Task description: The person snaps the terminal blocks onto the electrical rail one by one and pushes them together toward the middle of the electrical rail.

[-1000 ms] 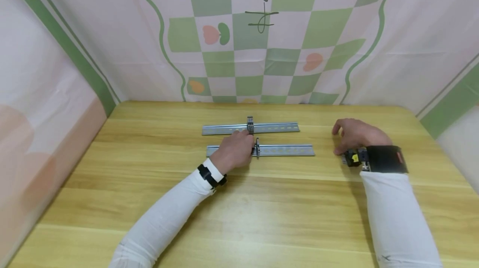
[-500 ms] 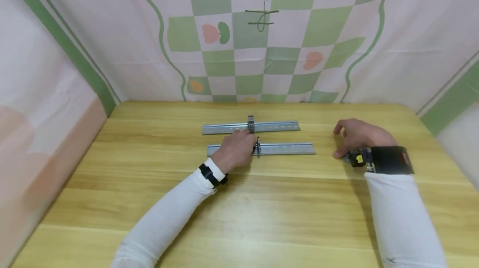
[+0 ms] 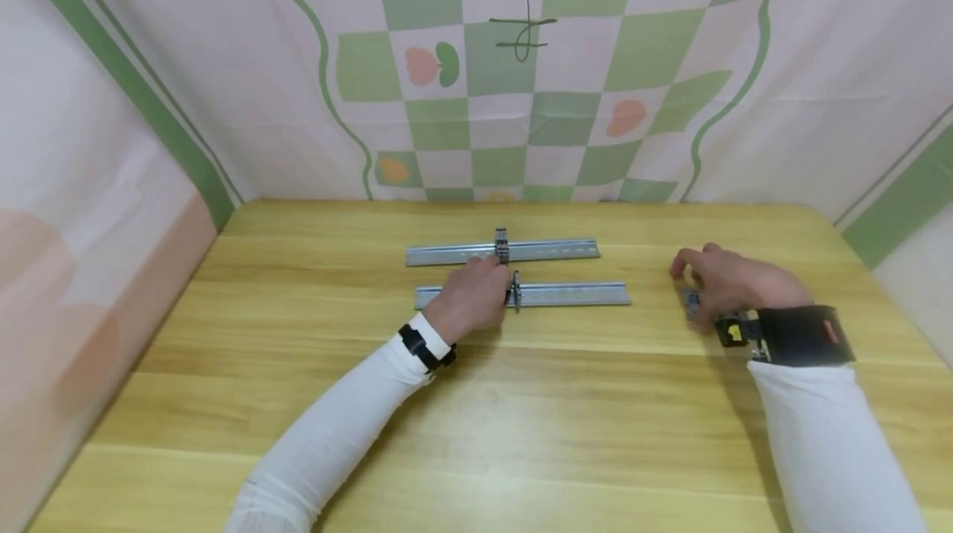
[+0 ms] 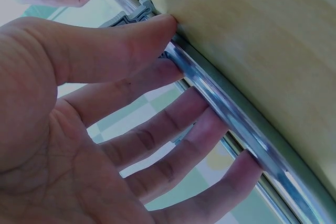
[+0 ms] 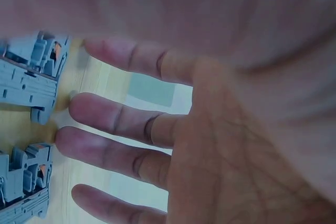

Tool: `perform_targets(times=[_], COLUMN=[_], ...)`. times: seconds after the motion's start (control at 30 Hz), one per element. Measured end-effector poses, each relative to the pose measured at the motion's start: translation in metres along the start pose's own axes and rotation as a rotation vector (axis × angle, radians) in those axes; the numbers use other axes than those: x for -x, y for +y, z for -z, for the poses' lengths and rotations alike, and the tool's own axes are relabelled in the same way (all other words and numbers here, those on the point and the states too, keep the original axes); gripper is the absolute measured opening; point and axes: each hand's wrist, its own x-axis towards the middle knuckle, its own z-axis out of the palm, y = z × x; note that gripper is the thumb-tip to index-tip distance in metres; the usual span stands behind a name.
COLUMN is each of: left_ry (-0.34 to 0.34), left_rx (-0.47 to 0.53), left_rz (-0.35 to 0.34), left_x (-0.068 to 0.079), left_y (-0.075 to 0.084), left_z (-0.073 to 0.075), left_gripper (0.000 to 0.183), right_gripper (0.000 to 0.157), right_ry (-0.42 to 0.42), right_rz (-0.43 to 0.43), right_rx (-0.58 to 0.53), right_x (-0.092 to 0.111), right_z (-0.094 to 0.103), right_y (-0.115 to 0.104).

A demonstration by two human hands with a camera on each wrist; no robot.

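Observation:
My left hand [image 3: 472, 295] holds the nearer metal DIN rail [image 3: 577, 295], thumb on one side and fingertips along the other. Beside that thumb, a grey terminal block [image 3: 517, 290] stands across the rail; in the left wrist view this terminal block [image 4: 142, 11] is partly hidden behind the thumb. Over the table at the right, my right hand [image 3: 744, 280] is spread above a grey terminal block [image 3: 692, 302]. In the right wrist view, one terminal block [image 5: 31, 77] and another terminal block [image 5: 25, 184] lie at the fingertips, which are extended and grip neither.
Behind the nearer rail lies a second DIN rail [image 3: 447, 255], with several grey terminal blocks [image 3: 502, 245] clustered on it. The wooden table [image 3: 476, 434] ends at a patterned cloth [image 3: 499, 119] at the back.
My right hand has shifted slightly right and toward me, uncovering a grey terminal block beneath it. The left hand has stayed on the nearer rail.

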Motion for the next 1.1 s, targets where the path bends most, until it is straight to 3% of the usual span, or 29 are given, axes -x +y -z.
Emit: perform_targets(times=[0.3,0.77,0.87,1.1], left_ry=[-0.013,-0.013,-0.011,-0.001], left_rx=[0.009,0.021,0.012,0.004], left_rz=[0.011,0.016,0.009,-0.006], left_x=[0.001,0.002,0.000,-0.001], left_y=[-0.003,-0.009,-0.008,-0.005], left_z=[-0.003,-0.005,-0.005,-0.001], left_gripper=[0.009,0.011,0.009,0.013], right_gripper=[0.055,0.047,0.049,0.051], right_ry=[-0.030,0.025,0.085,0.231], right_rz=[0.051,-0.020,0.024,0.267], right_rx=[-0.064,-0.011,-0.008,-0.037], right_x=[-0.003,-0.017,-0.018,-0.019], right_z=[-0.002,-0.002,-0.003,-0.004], right_y=[0.003,-0.012,-0.016,-0.053])
